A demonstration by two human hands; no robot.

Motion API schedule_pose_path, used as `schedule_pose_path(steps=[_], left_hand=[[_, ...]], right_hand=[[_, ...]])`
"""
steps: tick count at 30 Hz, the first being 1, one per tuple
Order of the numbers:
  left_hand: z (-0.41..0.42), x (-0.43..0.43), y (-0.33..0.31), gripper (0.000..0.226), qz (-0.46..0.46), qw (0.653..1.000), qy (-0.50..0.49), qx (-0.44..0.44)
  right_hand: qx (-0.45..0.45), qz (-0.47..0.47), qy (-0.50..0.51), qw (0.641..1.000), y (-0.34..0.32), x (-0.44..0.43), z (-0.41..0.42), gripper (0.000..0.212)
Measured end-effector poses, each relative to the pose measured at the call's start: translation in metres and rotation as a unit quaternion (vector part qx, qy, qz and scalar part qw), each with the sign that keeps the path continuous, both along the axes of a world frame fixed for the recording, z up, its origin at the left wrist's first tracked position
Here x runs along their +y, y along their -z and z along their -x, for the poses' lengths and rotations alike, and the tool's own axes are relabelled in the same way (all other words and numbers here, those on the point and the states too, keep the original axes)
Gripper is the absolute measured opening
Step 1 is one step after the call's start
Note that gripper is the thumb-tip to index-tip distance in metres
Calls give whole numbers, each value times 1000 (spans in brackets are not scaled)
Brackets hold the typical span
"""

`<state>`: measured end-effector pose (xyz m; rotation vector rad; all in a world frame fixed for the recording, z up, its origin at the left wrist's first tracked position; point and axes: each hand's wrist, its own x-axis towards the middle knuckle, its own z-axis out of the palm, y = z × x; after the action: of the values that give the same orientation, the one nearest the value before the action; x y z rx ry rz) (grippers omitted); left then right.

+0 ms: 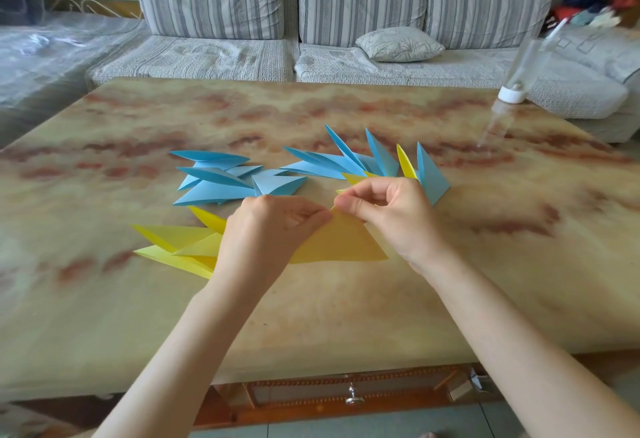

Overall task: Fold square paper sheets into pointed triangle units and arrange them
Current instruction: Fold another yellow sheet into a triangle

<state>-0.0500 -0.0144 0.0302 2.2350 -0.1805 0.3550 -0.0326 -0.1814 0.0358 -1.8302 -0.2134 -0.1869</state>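
Two hands meet over one yellow sheet (343, 243), folded to a flat triangle that lies on the table (346, 316) right before the person. The left hand (273, 229) and right hand (391, 215) are knuckles up with fingers curled. Each pinches the sheet's top corner between thumb and forefinger, and the fingertips almost touch. Both bare forearms reach in from the near edge.

Just left of the left hand lie three or four yellow units (173, 236), long, sharp and overlapping. Beyond them is a loose pile (221, 181) of about five blue ones; overlap hides the exact count. Behind the right hand a fan (377, 160) shows at least four blue points and two yellow.

The table is glossy, marbled beige with reddish veins. One clear, white-capped bottle (510, 94) stands blurred at its far right. Behind are a striped sofa (207, 4) and one pillow (400, 44).
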Motion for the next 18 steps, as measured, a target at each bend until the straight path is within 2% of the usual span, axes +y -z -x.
schedule_pose_path(steps=[3, 9, 12, 18], left_hand=[[0, 3, 1, 12, -42, 999, -5, -3], [-3, 7, 6, 12, -54, 997, 42, 22], [-5, 9, 8, 23, -63, 995, 66, 34], [-11, 16, 12, 22, -67, 993, 84, 55]], right_hand=[[9, 8, 33, 999, 2, -5, -4, 11], [23, -9, 81, 996, 5, -14, -10, 16], [17, -7, 100, 995, 6, -16, -14, 15], [13, 36, 122, 992, 20, -18, -24, 17]])
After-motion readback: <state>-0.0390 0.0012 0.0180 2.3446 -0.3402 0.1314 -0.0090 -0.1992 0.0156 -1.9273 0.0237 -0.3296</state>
